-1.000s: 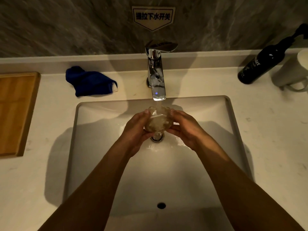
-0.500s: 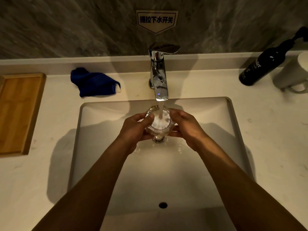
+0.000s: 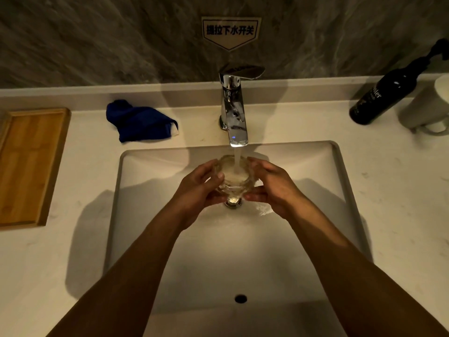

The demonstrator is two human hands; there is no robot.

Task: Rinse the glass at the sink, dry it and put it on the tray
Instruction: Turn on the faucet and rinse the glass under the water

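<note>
A clear ribbed glass [image 3: 233, 177] sits upright between both my hands over the white sink [image 3: 150, 215], right under the chrome faucet [image 3: 233, 113]. Water streams from the spout into the glass, which is full of foaming water. My left hand [image 3: 198, 188] wraps its left side with the thumb on the rim. My right hand [image 3: 272, 186] cups its right side. A crumpled blue cloth [image 3: 139, 122] lies on the counter behind the sink, left of the faucet. The wooden tray [image 3: 29, 164] rests at the far left of the counter.
A dark pump bottle [image 3: 381, 96] and a white mug [image 3: 427, 110] stand at the back right of the counter. The drain [image 3: 233, 202] sits just below the glass, and an overflow hole [image 3: 241, 298] is in the sink's near wall. A stone wall with a sign rises behind.
The glass has gone from tilted with little water to upright and filling under the stream. Both hands stay around it in the same spot.
</note>
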